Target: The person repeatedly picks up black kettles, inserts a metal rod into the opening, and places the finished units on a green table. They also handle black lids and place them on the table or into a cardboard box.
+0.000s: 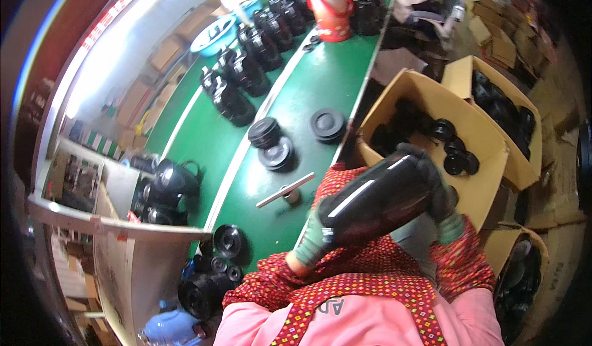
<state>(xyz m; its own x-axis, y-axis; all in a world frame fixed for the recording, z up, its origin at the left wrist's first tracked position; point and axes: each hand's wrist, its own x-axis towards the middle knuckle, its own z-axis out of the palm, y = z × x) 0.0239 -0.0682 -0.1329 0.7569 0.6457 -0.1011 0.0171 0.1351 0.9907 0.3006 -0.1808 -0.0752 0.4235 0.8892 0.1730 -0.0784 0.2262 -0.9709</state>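
Observation:
A glossy black jug body (pixel 382 192) lies slantwise across my front, above my lap, its far end up to the right. My left hand (pixel 313 238), in a green glove, grips its lower left end; the fingers are mostly behind it. My right hand (pixel 445 207), in a dark glove with a green cuff, is wrapped round the upper right end. Left of the jug body, on the green bench (pixel 246 179), stands a small post with a flat crossbar (pixel 285 190). Beyond it sit a round black lid (pixel 327 125) and a pair of black lids (pixel 265 133).
Black jugs (pixel 231 99) line the bench's far side, by a red bucket (pixel 328 7) and a blue basin (pixel 216 35). An open carton (pixel 493 173) with black parts stands at right, more cartons around it. Black parts (pixel 206 290) and a blue jug (pixel 172 327) are lower left.

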